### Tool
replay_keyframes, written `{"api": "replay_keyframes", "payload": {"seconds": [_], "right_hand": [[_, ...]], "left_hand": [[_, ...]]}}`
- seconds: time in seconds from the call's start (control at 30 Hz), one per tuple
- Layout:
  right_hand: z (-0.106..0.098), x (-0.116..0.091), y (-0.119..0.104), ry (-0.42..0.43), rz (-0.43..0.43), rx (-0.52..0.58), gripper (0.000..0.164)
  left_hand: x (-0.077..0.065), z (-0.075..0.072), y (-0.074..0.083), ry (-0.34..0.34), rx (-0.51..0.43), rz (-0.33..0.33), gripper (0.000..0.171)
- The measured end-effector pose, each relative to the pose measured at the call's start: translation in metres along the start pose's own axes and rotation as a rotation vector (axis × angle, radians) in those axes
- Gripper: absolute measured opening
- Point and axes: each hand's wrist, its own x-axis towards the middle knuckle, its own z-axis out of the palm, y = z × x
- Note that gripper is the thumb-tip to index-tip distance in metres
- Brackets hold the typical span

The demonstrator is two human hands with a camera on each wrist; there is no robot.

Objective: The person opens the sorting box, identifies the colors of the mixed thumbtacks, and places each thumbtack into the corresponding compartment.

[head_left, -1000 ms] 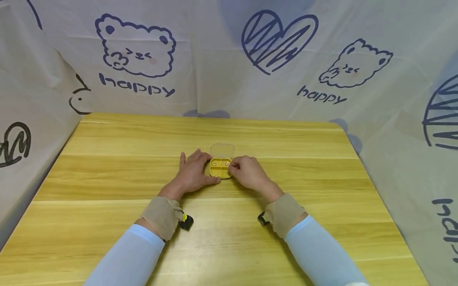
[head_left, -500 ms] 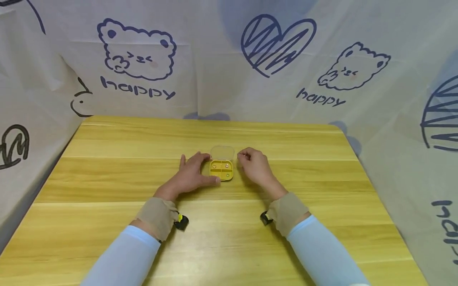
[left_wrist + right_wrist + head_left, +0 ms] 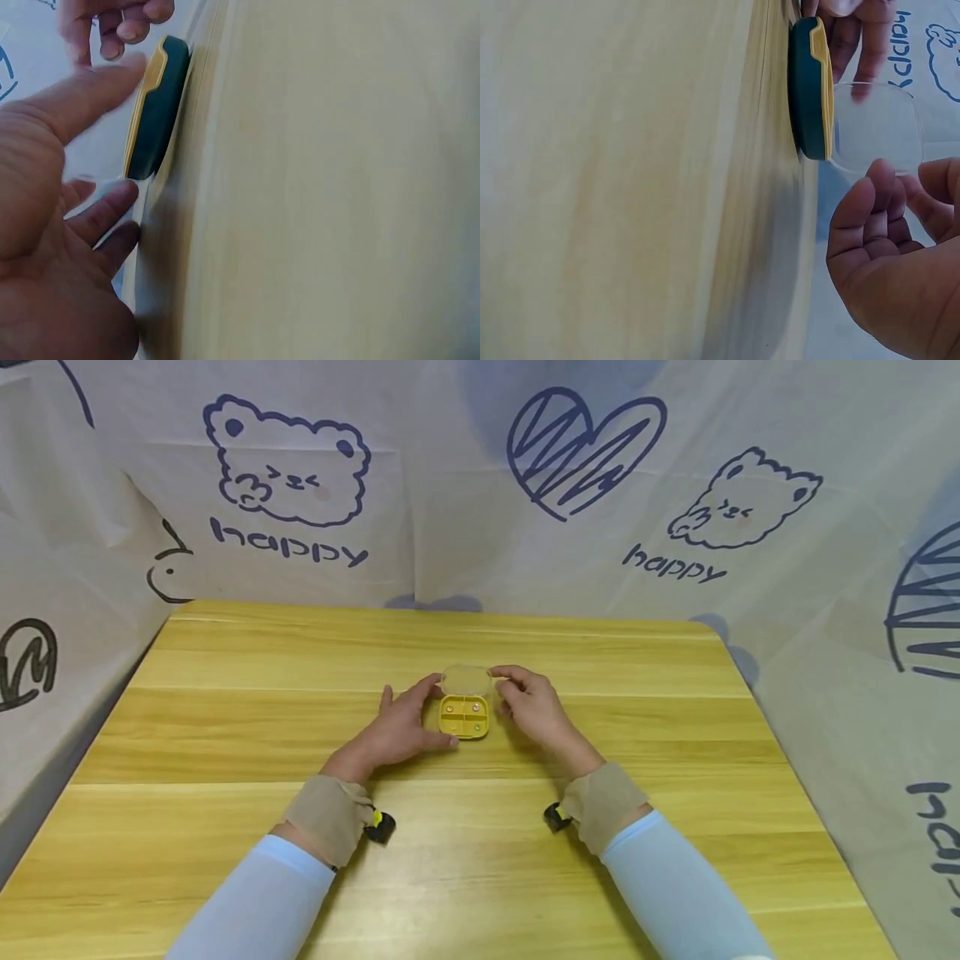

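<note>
A small pill box (image 3: 464,727) with several compartments lies on the table, its inside yellow and its base dark green (image 3: 159,112). Its clear lid (image 3: 467,680) stands raised at the back. Tiny pieces lie in at least three compartments, too small to identify. My left hand (image 3: 401,724) spreads around the box's left side, thumb by the front edge and fingers by the hinge end; firm contact cannot be told. My right hand (image 3: 535,706) is at the lid's right edge, index finger reaching to it and the other fingers loosely curled. In the right wrist view, the right hand (image 3: 900,247) is beside the lid.
The wood-grain table (image 3: 465,860) extends around the box on all sides. White cloth (image 3: 450,485) with drawn bears and hearts hangs behind and at both sides. Each wrist carries a strapped camera, the left camera (image 3: 380,827) and the right camera (image 3: 556,817).
My right hand has drawn back from the compartments to the right of the box, and its index finger has extended to the lid's edge. The left hand stays around the box's left side.
</note>
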Motion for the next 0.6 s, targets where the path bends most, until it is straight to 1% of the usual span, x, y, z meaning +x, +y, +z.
{"api": "replay_keyframes", "payload": {"seconds": [0.13, 0.27, 0.43, 0.6], "right_hand": [[0.000, 0.000, -0.001, 0.002, 0.009, 0.045, 0.029], [-0.001, 0.000, 0.000, -0.002, 0.007, 0.053, 0.035], [0.000, -0.001, 0.002, 0.005, -0.002, 0.058, 0.045], [0.002, -0.002, 0.004, 0.019, -0.018, 0.055, 0.044]], "left_hand": [[0.001, 0.004, 0.000, 0.017, 0.060, -0.003, 0.106], [0.001, 0.007, 0.002, 0.045, 0.077, -0.012, 0.106], [0.002, 0.011, 0.003, 0.058, 0.102, -0.028, 0.105], [0.002, 0.014, 0.004, 0.073, 0.123, -0.036, 0.100]]}}
